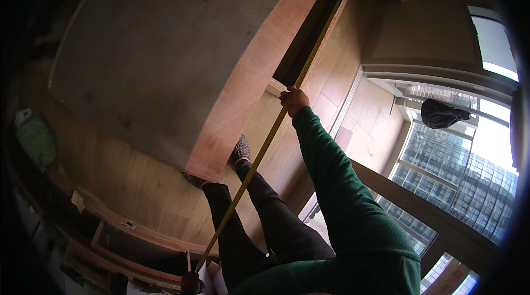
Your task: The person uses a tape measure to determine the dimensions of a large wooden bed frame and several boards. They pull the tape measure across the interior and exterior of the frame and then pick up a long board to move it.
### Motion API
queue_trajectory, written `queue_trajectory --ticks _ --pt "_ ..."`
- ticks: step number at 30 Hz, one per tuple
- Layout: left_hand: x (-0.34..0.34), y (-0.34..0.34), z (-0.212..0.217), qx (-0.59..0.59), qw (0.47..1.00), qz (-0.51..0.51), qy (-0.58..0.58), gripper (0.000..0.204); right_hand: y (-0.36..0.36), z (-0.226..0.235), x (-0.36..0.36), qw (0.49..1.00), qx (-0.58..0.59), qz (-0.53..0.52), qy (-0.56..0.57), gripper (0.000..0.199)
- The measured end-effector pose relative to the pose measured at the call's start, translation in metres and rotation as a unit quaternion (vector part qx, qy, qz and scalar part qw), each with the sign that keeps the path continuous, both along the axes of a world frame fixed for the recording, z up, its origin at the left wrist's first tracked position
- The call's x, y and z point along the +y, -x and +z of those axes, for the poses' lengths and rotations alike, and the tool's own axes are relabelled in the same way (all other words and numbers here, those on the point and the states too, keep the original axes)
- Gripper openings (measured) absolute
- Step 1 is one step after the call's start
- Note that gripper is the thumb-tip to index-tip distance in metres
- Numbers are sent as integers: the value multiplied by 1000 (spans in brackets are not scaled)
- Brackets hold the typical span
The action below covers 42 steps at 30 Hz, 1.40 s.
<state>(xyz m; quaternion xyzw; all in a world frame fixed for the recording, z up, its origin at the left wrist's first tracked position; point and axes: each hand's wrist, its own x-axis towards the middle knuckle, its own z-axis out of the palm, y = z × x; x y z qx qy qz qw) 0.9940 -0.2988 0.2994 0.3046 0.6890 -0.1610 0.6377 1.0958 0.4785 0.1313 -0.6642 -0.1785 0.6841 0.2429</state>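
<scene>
Right hand [294, 99]: clamped on the yellow measuring tape [251, 173].
Left hand [190, 283]: dimly seen near the tape's lower end, well apart from the right; grip cannot be told.
Tape: stretched diagonally across dark trousers [270, 206], beside the grey panel [160, 52].

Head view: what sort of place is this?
Probably an upper-floor room, perhaps being fitted out: a tape measure stretches alongside a large grey-topped wooden piece, and windows face a tall building.

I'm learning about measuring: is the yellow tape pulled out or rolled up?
Pulled out: the yellow tape stretches in one long strip, passing the right hand.
</scene>
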Motion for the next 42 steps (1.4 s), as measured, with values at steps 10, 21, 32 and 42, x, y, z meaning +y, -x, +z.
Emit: queue_trajectory --ticks 10,21,32,42 --pt "21 -34 65 19 979 201 31 20 -5 31 -9 998 33 47 5 23" --pt "92 -1 74 71 969 124 -201 16 19 69 -67 983 174 16 51 24" --pt "116 8 78 -16 940 66 -333 19 30 109 -74 990 137 24 -1 18" --pt "67 -2 98 -18 959 257 -121 38 9 121 -73 992 100 38 -60 27"
